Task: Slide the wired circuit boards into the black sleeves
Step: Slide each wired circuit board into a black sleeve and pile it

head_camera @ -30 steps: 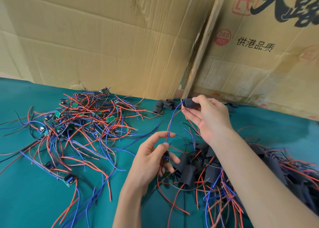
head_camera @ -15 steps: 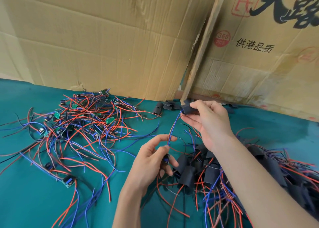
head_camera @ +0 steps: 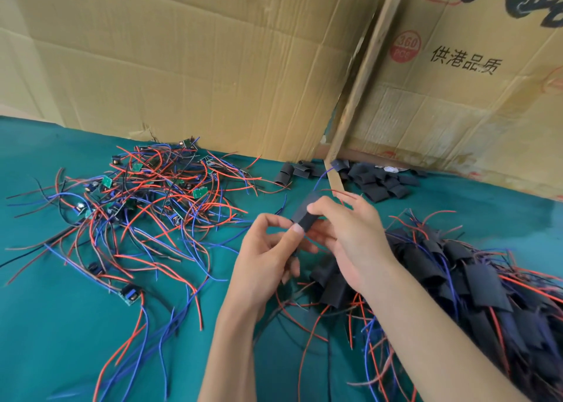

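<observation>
My right hand (head_camera: 347,237) pinches a black sleeve (head_camera: 304,215) between thumb and fingers, above the green table. My left hand (head_camera: 268,255) holds the lower end of that sleeve, its thumb tip pressed against it; the circuit board is hidden by my fingers and the sleeve. Blue and red wires (head_camera: 320,179) stick out of the sleeve's far end. A tangle of bare wired circuit boards (head_camera: 146,194) lies to the left. Sleeved boards are heaped in a pile (head_camera: 457,276) at the right, under my right forearm.
Loose empty black sleeves (head_camera: 374,182) lie at the back by the cardboard wall (head_camera: 213,66) and a wooden slat (head_camera: 362,75). One single board (head_camera: 129,293) with red and blue wires lies near the front left on the green table (head_camera: 45,325).
My right hand has come down along the wires with the sleeve to meet my left hand. The stretch of blue and red wire between the hands is gone.
</observation>
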